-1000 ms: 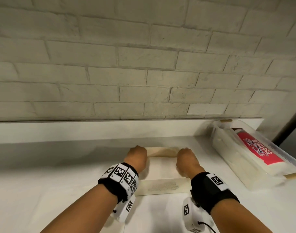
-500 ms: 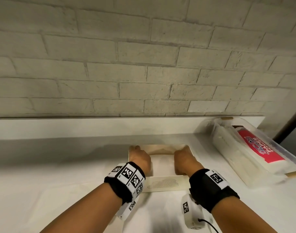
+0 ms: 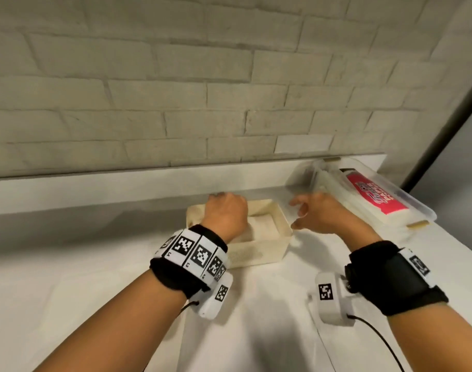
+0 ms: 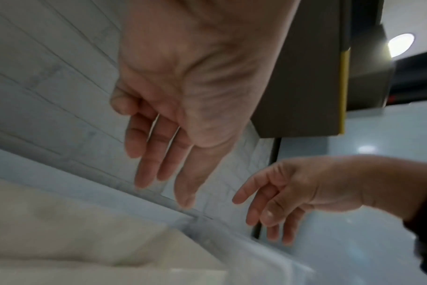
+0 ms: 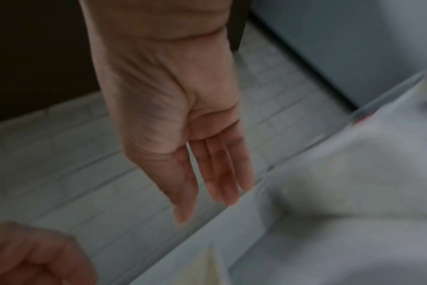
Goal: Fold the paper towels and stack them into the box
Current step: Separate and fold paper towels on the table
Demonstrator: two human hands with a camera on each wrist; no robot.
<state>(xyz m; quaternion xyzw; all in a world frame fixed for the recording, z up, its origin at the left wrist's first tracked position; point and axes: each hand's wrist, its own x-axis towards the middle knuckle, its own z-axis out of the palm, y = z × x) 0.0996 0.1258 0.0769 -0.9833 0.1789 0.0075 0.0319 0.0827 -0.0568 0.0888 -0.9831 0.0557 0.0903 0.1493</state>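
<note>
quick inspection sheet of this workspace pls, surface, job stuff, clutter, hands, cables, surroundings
surface: white table, bare in front.
job's things: cream box with folded paper towels inside; clear container of towels with a pink-labelled pack at right.
clutter: nothing seen.
grippers: left hand above the box, open; right hand beside it, open, no grip on anything.
cables: black cable from the right wrist unit.
surroundings: pale brick wall.

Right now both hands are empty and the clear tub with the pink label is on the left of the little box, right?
Nearly. The clear tub sits to the right of the little box, as the head view shows. Left hand and right hand are indeed empty.
</note>
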